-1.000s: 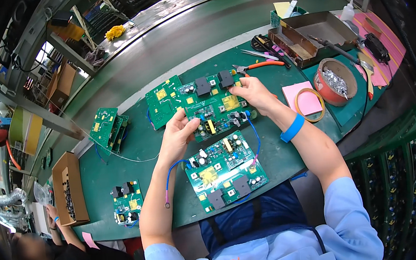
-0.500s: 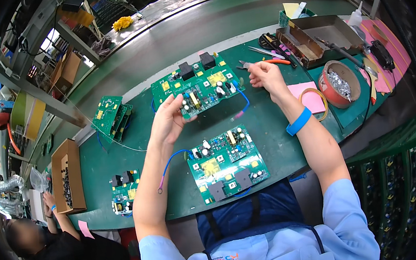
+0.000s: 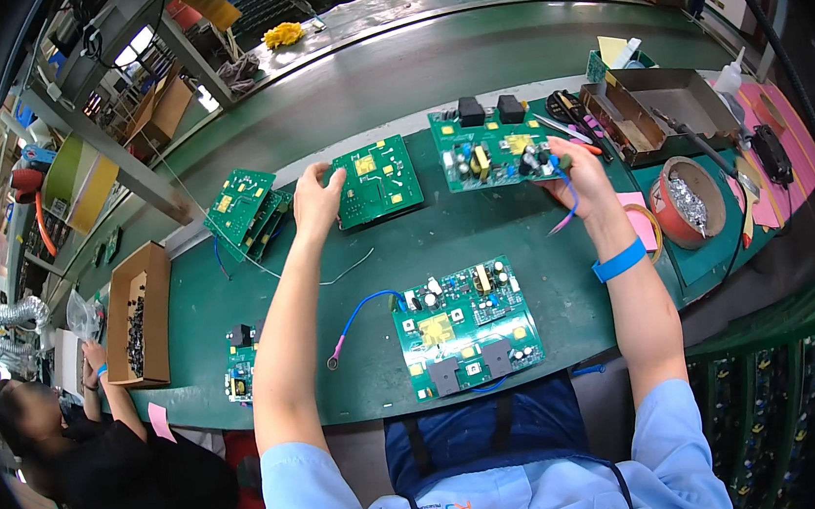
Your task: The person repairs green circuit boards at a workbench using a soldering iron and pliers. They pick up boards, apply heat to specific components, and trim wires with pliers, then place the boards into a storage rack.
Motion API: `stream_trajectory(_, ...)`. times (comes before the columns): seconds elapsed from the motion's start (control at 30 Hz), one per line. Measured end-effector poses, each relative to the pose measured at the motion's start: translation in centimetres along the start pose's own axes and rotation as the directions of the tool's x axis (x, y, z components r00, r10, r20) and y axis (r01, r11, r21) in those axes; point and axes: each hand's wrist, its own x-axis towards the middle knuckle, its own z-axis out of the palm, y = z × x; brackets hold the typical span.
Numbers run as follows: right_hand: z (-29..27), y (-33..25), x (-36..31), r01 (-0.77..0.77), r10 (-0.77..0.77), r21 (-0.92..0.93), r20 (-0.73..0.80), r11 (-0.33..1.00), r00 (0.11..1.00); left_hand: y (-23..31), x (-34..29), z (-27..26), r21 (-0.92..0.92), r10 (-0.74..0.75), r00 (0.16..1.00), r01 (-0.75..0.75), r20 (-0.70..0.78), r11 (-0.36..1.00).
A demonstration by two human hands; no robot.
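Note:
My right hand (image 3: 579,177) is closed on the right edge of a green circuit board (image 3: 463,173), held component side up with two black blocks along its far edge. A blue wire hangs from it beside my fingers. My left hand (image 3: 317,200) has its fingers apart at the left edge of another board (image 3: 378,181), which shows its solder side; whether the fingertips touch it is hard to tell. Nearer to me lies a third board (image 3: 468,327), components up, its blue wire (image 3: 359,310) ending in a ring terminal. A pair of boards (image 3: 244,211) leans together at the left.
At the right are a brown tray (image 3: 672,101), a red bowl of silvery scraps (image 3: 687,198), a soldering iron (image 3: 675,126) and pliers partly behind my right hand. A cardboard box (image 3: 139,315) of small black parts stands left, near another person (image 3: 103,451). A small board (image 3: 239,364) lies by my left forearm.
The components-up board has moved right, from my left hand into my right hand. My right hand has left the pliers. A solder-side-up board now shows where the held one was.

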Motion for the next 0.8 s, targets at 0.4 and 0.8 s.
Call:
stream_trajectory(0.4,11.1,-3.3,-12.5,-0.163,0.222,-0.301,0.173,0.940,0.960,-0.8,-1.4,-1.3,-0.240,-0.395,0.788,0.547,0.473,0.802)
stream_trajectory(0.8,10.9,-1.3,-16.1,-0.214,0.342,-0.567,0.129,0.796,0.931,0.8,-1.8,-0.5,-0.533,-0.299,0.838,0.527,0.457,0.662)
